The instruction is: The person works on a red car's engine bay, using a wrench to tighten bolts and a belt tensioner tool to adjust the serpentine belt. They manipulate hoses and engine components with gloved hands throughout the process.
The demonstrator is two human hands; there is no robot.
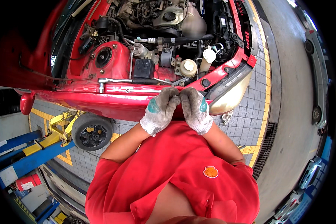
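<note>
Both hands wear dirty white knit work gloves and meet in front of my chest, at the fender's edge. My left hand (163, 107) is closed, its fingertips pinched together. Against it, my right hand (193, 106) is closed too, fingers bent inward. Whatever sits between the fingertips is too small or hidden to make out. A red car fender (138, 89) lies just beyond the gloves. On its upper edge, left of my hands, rests a chrome ratchet wrench (117, 80) with a socket at its left end.
The engine bay (153, 44) stands open, with a white-capped reservoir (188, 68) and a black box (143, 68) near the fender. Left are the raised hood (22, 67), a wheel (91, 131) off the car and a blue-and-yellow lift (37, 153). A floor grate (266, 149) runs right.
</note>
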